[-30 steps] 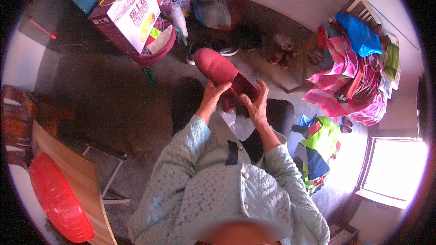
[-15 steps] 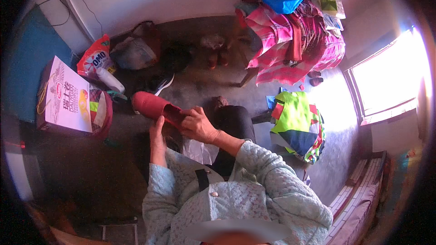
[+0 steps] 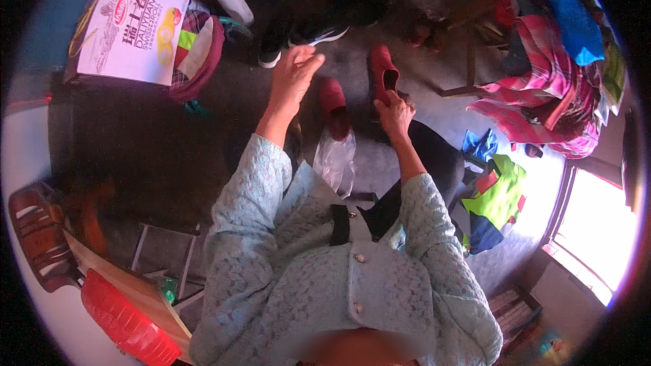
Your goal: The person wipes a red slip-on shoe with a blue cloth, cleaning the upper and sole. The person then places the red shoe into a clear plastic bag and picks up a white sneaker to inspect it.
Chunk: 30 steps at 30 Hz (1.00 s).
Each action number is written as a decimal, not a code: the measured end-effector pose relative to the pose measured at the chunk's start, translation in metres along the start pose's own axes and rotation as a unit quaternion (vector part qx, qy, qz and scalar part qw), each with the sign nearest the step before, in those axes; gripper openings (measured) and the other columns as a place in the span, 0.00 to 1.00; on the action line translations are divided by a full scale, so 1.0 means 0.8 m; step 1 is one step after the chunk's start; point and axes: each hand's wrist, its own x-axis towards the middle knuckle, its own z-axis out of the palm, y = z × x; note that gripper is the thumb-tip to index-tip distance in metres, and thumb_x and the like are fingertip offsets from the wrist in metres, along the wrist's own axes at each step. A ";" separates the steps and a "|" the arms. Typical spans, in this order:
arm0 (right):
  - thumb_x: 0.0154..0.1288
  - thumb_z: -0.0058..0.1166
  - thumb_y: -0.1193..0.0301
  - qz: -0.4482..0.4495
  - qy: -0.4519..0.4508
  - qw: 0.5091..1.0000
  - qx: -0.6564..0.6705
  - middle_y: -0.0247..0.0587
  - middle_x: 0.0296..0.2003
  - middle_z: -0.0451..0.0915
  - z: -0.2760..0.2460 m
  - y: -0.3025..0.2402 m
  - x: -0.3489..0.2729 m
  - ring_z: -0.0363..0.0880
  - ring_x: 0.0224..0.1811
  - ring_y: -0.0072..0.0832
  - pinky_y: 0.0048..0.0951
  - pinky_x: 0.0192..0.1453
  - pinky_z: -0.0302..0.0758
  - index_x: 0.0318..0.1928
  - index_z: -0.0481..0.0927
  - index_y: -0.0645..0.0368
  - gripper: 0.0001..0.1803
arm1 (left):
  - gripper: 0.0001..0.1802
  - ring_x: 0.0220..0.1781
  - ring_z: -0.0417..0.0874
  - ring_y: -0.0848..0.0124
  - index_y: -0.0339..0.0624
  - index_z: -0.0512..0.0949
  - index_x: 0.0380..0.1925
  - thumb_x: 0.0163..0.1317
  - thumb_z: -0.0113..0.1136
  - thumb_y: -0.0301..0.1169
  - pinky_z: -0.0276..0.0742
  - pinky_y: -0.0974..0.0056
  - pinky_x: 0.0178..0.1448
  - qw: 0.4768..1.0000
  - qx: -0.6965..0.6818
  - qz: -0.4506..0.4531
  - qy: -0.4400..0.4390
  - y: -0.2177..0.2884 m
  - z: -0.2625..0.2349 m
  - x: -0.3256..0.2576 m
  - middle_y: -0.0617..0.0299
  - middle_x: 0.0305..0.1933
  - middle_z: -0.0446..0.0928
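Observation:
At the heel end of a dark red slip-on shoe (image 3: 381,61), my right hand (image 3: 395,116) is closed, its fingers at the dark opening. The toe points away from me. To its left lies a matching red slip-on shoe (image 3: 332,95), also toe-away, next to a clear plastic bag (image 3: 336,166). My left hand (image 3: 293,80) is raised left of this second shoe, holding nothing, thumb and fingers apart. Beyond its fingertips are black sneakers (image 3: 322,32) with white soles. My lap and dark trousers (image 3: 434,163) are below my right hand.
A white carton (image 3: 132,27), a cloth-filled maroon container (image 3: 210,61) and a white bottle (image 3: 230,0) stand at left. To the right are a chair (image 3: 468,71) heaped with plaid cloth (image 3: 542,102) and a bright yellow-green garment (image 3: 502,190). A red plastic basket (image 3: 125,315) sits lower left.
The red shoe has gone from both hands down and to the right, into my right hand alone. My left hand has let go and is raised. The second red shoe now shows; the view has shifted.

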 end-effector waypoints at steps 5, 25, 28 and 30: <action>0.49 0.60 0.58 0.050 -0.068 0.994 -0.068 0.45 0.36 0.81 0.051 0.024 0.004 0.77 0.46 0.42 0.48 0.57 0.60 0.46 0.78 0.48 0.21 | 0.15 0.47 0.76 0.73 0.38 0.76 0.43 0.57 0.62 0.31 0.69 0.68 0.55 0.999 -0.041 0.016 0.003 0.018 0.004 0.005 0.61 0.43 0.78; 0.59 0.47 0.45 0.064 -0.314 0.928 -0.189 0.45 0.65 0.60 0.241 0.064 -0.018 0.65 0.62 0.39 0.74 0.58 0.43 0.66 0.58 0.48 0.39 | 0.15 0.54 0.74 0.70 0.36 0.73 0.47 0.59 0.55 0.28 0.67 0.68 0.59 0.999 0.046 -0.016 -0.006 0.042 -0.021 0.010 0.58 0.49 0.75; 0.61 0.43 0.44 0.061 -0.319 0.920 -0.220 0.47 0.60 0.64 0.250 0.052 -0.021 0.66 0.60 0.44 0.75 0.57 0.43 0.65 0.57 0.47 0.37 | 0.18 0.55 0.74 0.68 0.36 0.72 0.47 0.58 0.57 0.31 0.66 0.65 0.60 0.999 0.035 -0.029 -0.012 0.041 -0.021 0.012 0.56 0.49 0.75; 0.61 0.43 0.46 0.063 -0.281 0.931 -0.224 0.47 0.57 0.67 0.258 0.049 -0.020 0.68 0.58 0.44 0.72 0.57 0.47 0.61 0.62 0.48 0.32 | 0.20 0.55 0.74 0.67 0.36 0.72 0.48 0.57 0.58 0.34 0.65 0.63 0.61 0.999 0.021 -0.025 -0.020 0.039 -0.021 0.012 0.56 0.50 0.74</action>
